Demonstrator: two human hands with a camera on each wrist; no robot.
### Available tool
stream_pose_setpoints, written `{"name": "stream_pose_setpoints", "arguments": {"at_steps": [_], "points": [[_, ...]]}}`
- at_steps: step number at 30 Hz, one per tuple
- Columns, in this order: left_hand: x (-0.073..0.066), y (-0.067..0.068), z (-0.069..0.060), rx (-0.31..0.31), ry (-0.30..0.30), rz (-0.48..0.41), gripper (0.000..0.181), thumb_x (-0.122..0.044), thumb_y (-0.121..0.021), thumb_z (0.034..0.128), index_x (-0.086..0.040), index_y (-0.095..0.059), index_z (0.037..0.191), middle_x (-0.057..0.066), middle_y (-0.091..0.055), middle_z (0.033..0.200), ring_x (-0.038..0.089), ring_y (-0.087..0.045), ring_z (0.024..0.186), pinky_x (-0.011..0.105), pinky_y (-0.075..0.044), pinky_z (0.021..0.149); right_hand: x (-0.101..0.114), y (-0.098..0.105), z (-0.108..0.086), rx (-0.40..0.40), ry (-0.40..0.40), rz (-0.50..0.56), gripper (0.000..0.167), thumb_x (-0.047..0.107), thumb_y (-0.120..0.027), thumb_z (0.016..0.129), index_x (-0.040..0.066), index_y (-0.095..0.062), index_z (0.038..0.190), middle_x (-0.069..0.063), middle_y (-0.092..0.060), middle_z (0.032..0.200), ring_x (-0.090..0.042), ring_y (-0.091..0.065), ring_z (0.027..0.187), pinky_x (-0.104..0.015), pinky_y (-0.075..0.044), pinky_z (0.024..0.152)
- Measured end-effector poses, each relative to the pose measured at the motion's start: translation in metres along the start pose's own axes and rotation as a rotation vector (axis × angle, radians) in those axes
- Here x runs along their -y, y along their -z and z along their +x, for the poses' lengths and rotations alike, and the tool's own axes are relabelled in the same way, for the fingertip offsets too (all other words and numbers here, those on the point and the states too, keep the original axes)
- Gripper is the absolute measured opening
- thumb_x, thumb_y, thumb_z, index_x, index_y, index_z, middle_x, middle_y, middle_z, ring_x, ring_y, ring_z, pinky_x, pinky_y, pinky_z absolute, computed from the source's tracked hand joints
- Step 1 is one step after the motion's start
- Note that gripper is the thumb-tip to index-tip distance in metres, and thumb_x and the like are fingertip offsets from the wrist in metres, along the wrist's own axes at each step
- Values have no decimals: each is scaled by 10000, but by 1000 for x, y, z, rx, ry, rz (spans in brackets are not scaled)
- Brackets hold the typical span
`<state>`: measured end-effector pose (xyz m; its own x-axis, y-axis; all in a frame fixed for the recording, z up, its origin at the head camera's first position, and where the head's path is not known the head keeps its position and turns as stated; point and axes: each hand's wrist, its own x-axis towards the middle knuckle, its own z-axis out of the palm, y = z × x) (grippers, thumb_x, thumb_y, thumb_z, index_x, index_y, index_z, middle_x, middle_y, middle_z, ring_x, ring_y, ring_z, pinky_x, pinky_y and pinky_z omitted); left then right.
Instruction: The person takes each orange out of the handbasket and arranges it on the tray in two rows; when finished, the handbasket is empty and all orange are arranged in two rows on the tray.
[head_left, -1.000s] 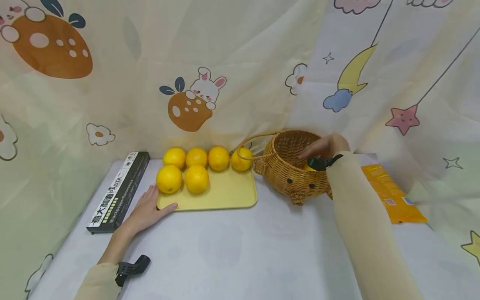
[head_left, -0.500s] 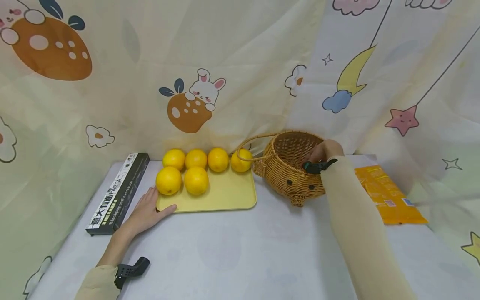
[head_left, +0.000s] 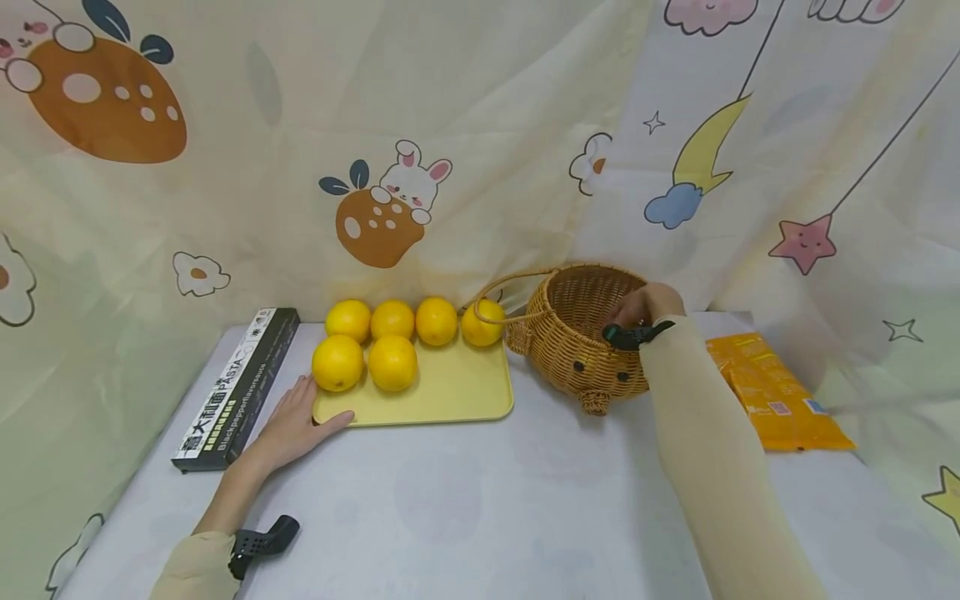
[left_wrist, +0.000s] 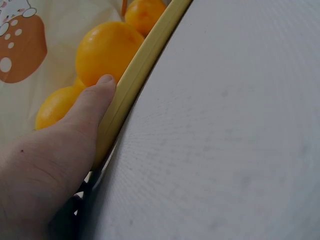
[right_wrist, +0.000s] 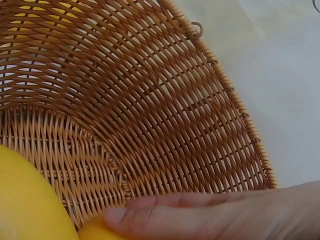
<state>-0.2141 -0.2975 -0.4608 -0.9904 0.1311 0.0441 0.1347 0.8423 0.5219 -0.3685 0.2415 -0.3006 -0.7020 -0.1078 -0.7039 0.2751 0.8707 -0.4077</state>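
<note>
My left hand (head_left: 295, 425) lies flat, fingers spread, against the left front corner of a yellow tray (head_left: 450, 392). Its thumb rests along the front rim. Several oranges (head_left: 393, 362) sit on the tray towards its back and left. A brown wicker basket (head_left: 566, 358) with an animal face stands to the tray's right. My right hand (head_left: 651, 303) reaches down inside it over the right rim. In the right wrist view, its fingertips press on an orange (right_wrist: 97, 231), mostly out of frame, beside a larger-looking orange (right_wrist: 27, 200). The rest of that grip is hidden.
A black pasta box (head_left: 238, 387) lies left of the tray. An orange packet (head_left: 783, 392) lies right of the basket, partly behind my right sleeve. The basket's handle (head_left: 517, 275) leans left over the tray's rightmost orange. A printed cloth (head_left: 487, 167) hangs behind.
My right hand has moved deeper into the basket and slightly left, its fingers now pointing down. The orange seen beneath it is hidden in the head view. My left hand keeps its place.
</note>
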Motion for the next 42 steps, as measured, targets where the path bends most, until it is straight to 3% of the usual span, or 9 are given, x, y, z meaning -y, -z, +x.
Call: {"name": "stream_pose_setpoints", "arguments": {"at_steps": [4, 6, 8, 13, 19, 23, 28, 32, 42], "points": [[-1, 0, 0, 2, 1, 0, 1064, -628, -578, 868, -39, -23, 1559, 267, -61, 1614, 502, -49, 1474, 651, -65, 1186, -5, 10, 10, 123, 101, 51, 717, 368, -597, 955, 78, -277, 1527, -244, -67, 1616, -404, -157, 1458, -427, -351, 1152], [-1, 0, 0, 3, 2, -1, 1064, -628, -578, 869, -41, -21, 1560, 266, -60, 1614, 502, -48, 1474, 652, -64, 1186, -6, 15, 16, 162, 156, 98, 726, 352, -576, 969, 68, -225, 1538, -223, -63, 1621, -400, -154, 1468, -449, -309, 1186], [0, 0, 0, 3, 2, -2, 1061, -627, -577, 870, -44, -22, 1561, 266, -58, 1614, 503, -47, 1474, 653, -62, 1185, -5, 18, 18, 161, 207, 127, 735, 361, -576, 970, 82, -205, 1540, -216, -141, 1592, -377, -254, 1428, -420, -381, 1142], [2, 0, 0, 11, 9, -5, 1064, -637, -566, 872, -65, 5, 1564, 249, -34, 1622, 494, -34, 1479, 649, -54, 1188, 6, 25, 18, 111, 346, 198, 655, 374, -560, 977, 134, -252, 1503, -97, -422, 1314, -230, -474, 1139, -317, -510, 933], [4, 1, 0, 13, 9, -5, 1067, -641, -560, 874, -71, 22, 1563, 245, -17, 1624, 493, -26, 1480, 651, -52, 1187, 25, 33, 2, 62, 547, 227, 508, 299, -493, 1014, 160, -300, 1463, -80, -437, 1295, -277, -506, 1163, -547, -485, 1018], [4, 1, 1, 14, 6, -4, 1073, -645, -557, 874, -64, 27, 1562, 250, -14, 1622, 495, -23, 1479, 650, -49, 1187, 41, 31, -19, -16, 651, 303, 450, 226, -525, 1002, 171, -353, 1414, -99, -450, 1299, -275, -560, 1112, -507, -547, 944], [2, 0, 1, 12, -2, -2, 1068, -639, -563, 873, -58, 11, 1562, 256, -32, 1620, 497, -34, 1478, 654, -56, 1185, 60, 2, -56, -244, 774, 344, 535, 231, -644, 937, 198, -395, 1409, -97, -467, 1330, -241, -602, 1051, -395, -606, 828], [0, 1, 2, 9, -15, 10, 1056, -633, -560, 879, -58, 3, 1562, 264, -44, 1616, 504, -47, 1473, 659, -67, 1181, 63, -36, -82, -422, 861, 306, 657, 243, -705, 883, 210, -363, 1442, -54, -480, 1380, -225, -566, 1117, -333, -563, 890], [1, 0, 2, 0, -28, 3, 1048, -613, -577, 879, -55, -12, 1562, 266, -65, 1614, 506, -56, 1471, 662, -74, 1177, 40, -111, -96, -343, 1047, 339, 791, 74, -754, 807, 128, -297, 1450, -104, -402, 1455, -249, -508, 1188, -281, -535, 933]]}}
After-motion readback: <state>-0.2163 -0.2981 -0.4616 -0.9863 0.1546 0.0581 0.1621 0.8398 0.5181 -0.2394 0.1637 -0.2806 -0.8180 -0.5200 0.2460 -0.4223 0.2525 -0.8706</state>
